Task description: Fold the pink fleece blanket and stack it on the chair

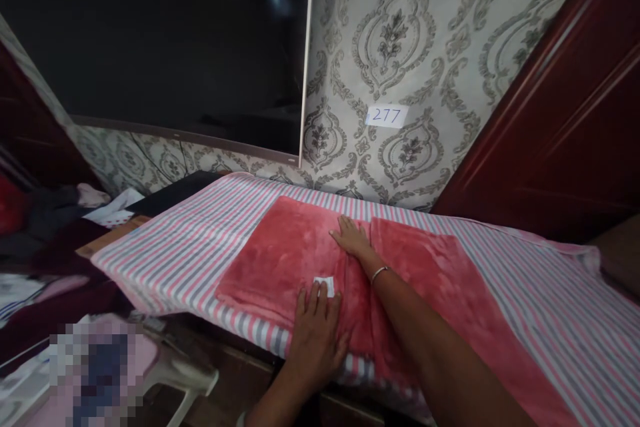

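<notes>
A plush coral-red blanket (pixel 270 247) lies partly folded on a table, with a fold line running front to back near its middle. My left hand (pixel 317 327) rests flat on its front part, fingers stretched out beside a small white label (pixel 325 285). Farther back, my right hand (pixel 350 237), with a bracelet on the wrist, presses flat near the fold, fingers spread. The right forearm crosses over the blanket's right part and hides some of it. Neither hand grips anything.
A pink, grey and white striped cloth (pixel 185 233) covers the table. Behind it stand a dark television (pixel 165 47) and a patterned wall with a "277" paper (pixel 387 115). A red-brown wooden panel (pixel 560 120) slants at right. Clothes and a white plastic chair (pixel 185 377) are at left.
</notes>
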A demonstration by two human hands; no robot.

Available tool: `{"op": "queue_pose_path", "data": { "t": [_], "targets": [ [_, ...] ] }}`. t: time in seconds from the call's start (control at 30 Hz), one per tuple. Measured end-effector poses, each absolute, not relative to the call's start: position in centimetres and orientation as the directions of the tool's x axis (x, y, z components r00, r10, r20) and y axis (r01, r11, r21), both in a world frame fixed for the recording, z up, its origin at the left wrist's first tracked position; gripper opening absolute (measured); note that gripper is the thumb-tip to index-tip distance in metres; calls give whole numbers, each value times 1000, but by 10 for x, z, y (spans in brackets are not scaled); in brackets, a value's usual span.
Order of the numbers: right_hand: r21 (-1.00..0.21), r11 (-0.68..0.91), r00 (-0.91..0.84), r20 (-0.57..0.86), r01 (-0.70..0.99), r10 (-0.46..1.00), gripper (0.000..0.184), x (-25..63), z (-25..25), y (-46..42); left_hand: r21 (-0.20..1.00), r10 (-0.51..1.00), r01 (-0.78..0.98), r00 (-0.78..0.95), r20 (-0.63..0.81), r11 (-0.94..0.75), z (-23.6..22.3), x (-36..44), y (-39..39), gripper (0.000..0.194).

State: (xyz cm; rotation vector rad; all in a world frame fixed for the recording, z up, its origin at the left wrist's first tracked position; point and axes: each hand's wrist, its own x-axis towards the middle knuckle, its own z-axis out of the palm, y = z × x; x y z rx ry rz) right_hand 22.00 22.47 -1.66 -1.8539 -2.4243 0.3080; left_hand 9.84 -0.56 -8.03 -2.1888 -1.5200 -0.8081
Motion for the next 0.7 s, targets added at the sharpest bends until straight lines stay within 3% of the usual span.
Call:
{"op": "queue_pose_path", "data": {
  "t": [0.13, 0.23, 0.5, 0.7],
  "targets": [
    [-215, 251, -271, -68, 944, 960, 62, 213, 2, 207, 44, 722, 926, 262, 640, -375, -80, 97, -5, 60],
    [-223, 301, -306, 10, 927, 952, 66, 207, 7, 181, 41, 715, 927, 259, 649, -374, -82, 96, -4, 58],
    [-224, 401, -410, 6, 888, 912, 66, 217, -30, 143, 72, 742, 926, 248, 623, -371, -80, 97, -1, 54],
    [-301, 375, -400, -24, 877, 916, 68, 216, -14, 140, 241, 792, 837, 315, 523, -491, -62, 80, -2, 59]
  ]
}}
